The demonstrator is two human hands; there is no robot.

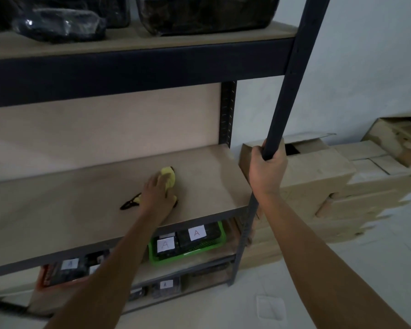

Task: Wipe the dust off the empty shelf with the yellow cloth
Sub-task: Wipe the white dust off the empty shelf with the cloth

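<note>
The empty shelf (81, 210) is a pale wooden board in a dark metal rack, at mid height. My left hand (156, 194) presses flat on the yellow cloth (169, 175), right of the board's middle. The cloth bulges out past my fingertips, and a dark-edged corner of it trails to the left of my wrist. My right hand (267, 170) grips the rack's front right upright post (287, 91), at the height of the shelf.
Dark plastic-wrapped bags (57, 24) fill the shelf above. Below sit a green basket (188, 243) and a red crate (57, 274), both with labelled items. Cardboard boxes (318, 181) are stacked against the wall to the right. The floor is pale tile.
</note>
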